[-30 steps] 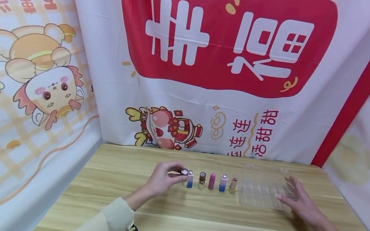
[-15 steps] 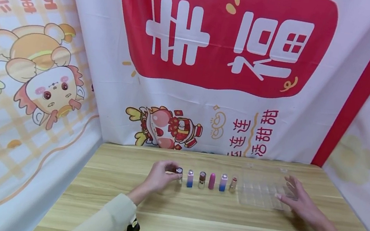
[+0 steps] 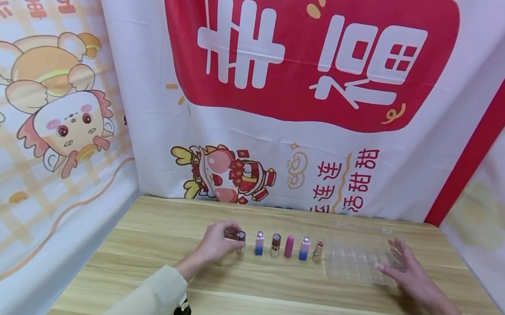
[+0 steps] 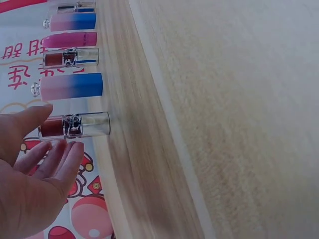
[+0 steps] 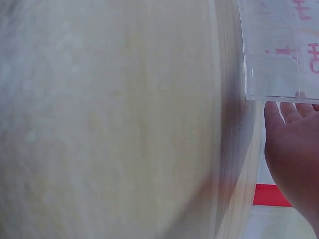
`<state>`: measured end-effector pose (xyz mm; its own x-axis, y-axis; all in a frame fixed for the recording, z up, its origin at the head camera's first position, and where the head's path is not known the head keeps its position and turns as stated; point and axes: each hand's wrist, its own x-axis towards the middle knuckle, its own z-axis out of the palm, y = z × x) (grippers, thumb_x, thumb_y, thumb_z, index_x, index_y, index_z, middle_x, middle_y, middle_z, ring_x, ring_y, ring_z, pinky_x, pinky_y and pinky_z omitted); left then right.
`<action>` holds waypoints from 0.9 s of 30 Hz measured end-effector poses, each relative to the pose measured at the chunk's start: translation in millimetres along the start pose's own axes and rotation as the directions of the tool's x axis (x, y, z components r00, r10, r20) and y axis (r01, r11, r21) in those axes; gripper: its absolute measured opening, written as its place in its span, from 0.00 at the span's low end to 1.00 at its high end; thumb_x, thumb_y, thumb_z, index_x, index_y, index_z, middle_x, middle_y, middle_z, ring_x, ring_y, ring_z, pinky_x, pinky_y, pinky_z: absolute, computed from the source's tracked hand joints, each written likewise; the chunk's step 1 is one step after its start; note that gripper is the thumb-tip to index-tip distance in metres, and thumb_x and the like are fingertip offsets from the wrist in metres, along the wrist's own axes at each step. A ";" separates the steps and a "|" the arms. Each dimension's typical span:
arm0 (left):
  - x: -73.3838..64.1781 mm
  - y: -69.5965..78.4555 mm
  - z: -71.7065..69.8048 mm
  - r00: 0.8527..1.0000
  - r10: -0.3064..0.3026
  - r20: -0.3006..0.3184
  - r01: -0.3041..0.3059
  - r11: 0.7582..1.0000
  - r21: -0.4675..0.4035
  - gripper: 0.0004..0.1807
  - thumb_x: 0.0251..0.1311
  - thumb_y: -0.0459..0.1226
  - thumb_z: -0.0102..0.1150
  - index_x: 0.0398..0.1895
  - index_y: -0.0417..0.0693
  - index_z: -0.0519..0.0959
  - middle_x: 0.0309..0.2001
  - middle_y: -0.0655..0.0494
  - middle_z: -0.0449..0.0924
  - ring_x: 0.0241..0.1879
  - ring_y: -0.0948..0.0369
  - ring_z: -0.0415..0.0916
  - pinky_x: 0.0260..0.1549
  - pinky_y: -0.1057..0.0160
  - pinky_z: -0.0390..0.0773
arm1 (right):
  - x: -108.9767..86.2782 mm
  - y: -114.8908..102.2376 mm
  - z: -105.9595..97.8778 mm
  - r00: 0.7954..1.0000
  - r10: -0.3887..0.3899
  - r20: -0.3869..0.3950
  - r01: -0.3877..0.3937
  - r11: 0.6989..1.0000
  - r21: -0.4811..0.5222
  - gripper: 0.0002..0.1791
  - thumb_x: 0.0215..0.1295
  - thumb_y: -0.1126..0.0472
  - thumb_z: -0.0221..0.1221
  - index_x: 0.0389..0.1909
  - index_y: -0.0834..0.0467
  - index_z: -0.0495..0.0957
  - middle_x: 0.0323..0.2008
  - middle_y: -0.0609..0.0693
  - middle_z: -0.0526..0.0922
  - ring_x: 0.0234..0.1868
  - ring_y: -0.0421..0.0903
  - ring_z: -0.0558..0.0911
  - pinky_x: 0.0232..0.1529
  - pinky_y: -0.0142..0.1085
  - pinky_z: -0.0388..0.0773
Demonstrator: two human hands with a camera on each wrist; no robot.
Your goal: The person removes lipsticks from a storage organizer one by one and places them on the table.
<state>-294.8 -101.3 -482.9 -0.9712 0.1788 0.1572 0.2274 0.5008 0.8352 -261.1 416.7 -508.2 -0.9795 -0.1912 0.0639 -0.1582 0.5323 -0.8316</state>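
A lip gloss tube [image 3: 240, 246] with a dark reddish-brown cap and clear base stands upright at the left end of a row. My left hand [image 3: 219, 241] is around it, thumb on one side and fairly straight fingers on the other. The left wrist view shows slim gaps beside the tube [image 4: 75, 125]. At right, my right hand [image 3: 415, 277] holds the right side of a clear compartmented organizer box [image 3: 349, 265], thumb at the front and fingers farther back. In the right wrist view, fingertips meet the edge of the box [image 5: 271, 74]; the thumb is hidden there.
Along the row stand a pink-and-blue lipstick [image 3: 259, 244], another brown-capped tube [image 3: 275, 246], a magenta lipstick [image 3: 289, 247], a second pink-and-blue lipstick [image 3: 304, 249] and a small gold-based lipstick [image 3: 318, 252]. The wooden table [image 3: 259, 314] meets a printed cloth [image 3: 238, 123] behind.
My left hand has moved left with the brown-capped tube, away from the nearest pink-and-blue lipstick, and its fingers now look loosened. The right hand and the box have stayed put.
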 end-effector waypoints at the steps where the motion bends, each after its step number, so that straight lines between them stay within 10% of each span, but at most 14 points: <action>1: -0.7 0.2 -0.7 1.000 -0.003 -0.003 0.003 1.000 0.004 0.20 0.53 0.32 0.76 0.50 0.41 0.82 0.43 0.50 0.87 0.45 0.55 0.84 0.53 0.52 0.83 | 0.3 -0.1 -0.3 1.000 -0.005 0.005 0.005 1.000 -0.001 0.56 0.74 0.50 0.60 0.81 0.59 0.26 0.79 0.73 0.41 0.73 0.79 0.50 0.64 0.77 0.56; 14: -19.1 8.0 -27.0 0.996 0.085 0.030 -0.088 0.985 0.145 0.31 0.56 0.34 0.75 0.63 0.39 0.75 0.56 0.37 0.80 0.56 0.40 0.78 0.58 0.41 0.79 | 1.9 -8.8 -12.4 0.998 0.030 0.064 -0.027 0.999 -0.047 0.57 0.74 0.48 0.60 0.80 0.62 0.25 0.77 0.76 0.42 0.73 0.80 0.51 0.66 0.75 0.57; 21: -29.6 10.6 -37.6 0.989 0.150 0.014 -0.147 0.939 0.309 0.28 0.60 0.38 0.72 0.63 0.42 0.76 0.57 0.43 0.81 0.56 0.47 0.78 0.59 0.46 0.79 | -3.4 -16.4 -23.5 0.985 0.139 0.098 -0.118 0.974 -0.193 0.61 0.74 0.43 0.58 0.75 0.75 0.23 0.72 0.85 0.40 0.69 0.84 0.50 0.65 0.75 0.56; 27: -37.4 17.2 -43.3 0.978 0.200 0.064 -0.207 0.868 0.452 0.29 0.64 0.43 0.69 0.67 0.46 0.74 0.64 0.48 0.77 0.63 0.50 0.74 0.65 0.47 0.75 | -3.9 -24.9 -25.6 1.000 0.000 -0.012 -0.004 0.948 -0.319 0.58 0.75 0.46 0.58 0.73 0.81 0.28 0.69 0.89 0.38 0.69 0.86 0.42 0.65 0.78 0.45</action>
<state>-257.6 -136.0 -451.7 -0.8994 0.3295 0.2873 0.4307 0.7801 0.4537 -256.6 425.3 -473.6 -0.9809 -0.1813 0.0707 -0.1861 0.7683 -0.6124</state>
